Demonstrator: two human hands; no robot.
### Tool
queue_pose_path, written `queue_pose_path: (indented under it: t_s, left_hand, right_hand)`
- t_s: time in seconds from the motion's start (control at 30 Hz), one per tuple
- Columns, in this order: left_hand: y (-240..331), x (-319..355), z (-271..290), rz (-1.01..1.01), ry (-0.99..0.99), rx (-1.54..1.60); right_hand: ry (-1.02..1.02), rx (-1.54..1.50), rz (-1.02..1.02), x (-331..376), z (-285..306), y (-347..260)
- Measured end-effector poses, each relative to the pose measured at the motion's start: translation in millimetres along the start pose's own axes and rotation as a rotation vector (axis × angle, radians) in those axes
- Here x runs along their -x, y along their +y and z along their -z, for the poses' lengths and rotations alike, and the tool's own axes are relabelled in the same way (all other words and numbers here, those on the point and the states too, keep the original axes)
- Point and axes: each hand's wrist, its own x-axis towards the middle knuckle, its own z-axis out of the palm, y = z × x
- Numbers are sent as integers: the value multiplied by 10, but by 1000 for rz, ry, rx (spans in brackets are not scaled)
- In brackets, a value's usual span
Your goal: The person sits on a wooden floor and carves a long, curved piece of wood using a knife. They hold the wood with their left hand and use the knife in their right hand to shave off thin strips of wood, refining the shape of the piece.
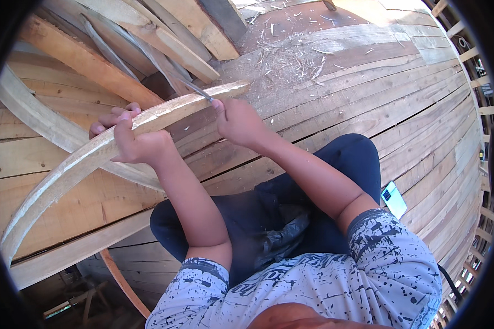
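Note:
A long, curved strip of pale wood [175, 109] arcs from the lower left up to the middle of the view. My left hand [140, 143] grips it partway along, thumb on the near side and fingers over the far edge. In my right hand [239, 123], closed with the thumb pointing forward, is a knife [200, 92]. Its thin grey blade lies over the strip's upper edge near the far end. The handle is hidden inside my fist. Along the strip's upper edge runs a lighter, rough surface.
Another curved timber [44, 118] passes behind the strip. Rough planks [186, 27] lean at the upper left. Wood shavings [296, 60] litter the planked floor [400, 109]. A phone [394, 200] lies by my right knee. Dark openings show at the lower left.

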Motion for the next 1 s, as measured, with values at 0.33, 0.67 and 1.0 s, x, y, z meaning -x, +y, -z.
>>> queue_pose_path:
  t_s: [0.33,0.67,1.0]
  left_hand:
    - [41,199,-157,0,-137,83]
    - [-23,99,31,0,-215,88]
    - [519,-62,-76,-19,-40,-79]
  right_hand:
    - [37,135,-204,-153,49,601]
    - [-37,-47,-1,-42,90,245]
    - [-91,-60,-71,-32,23,189]
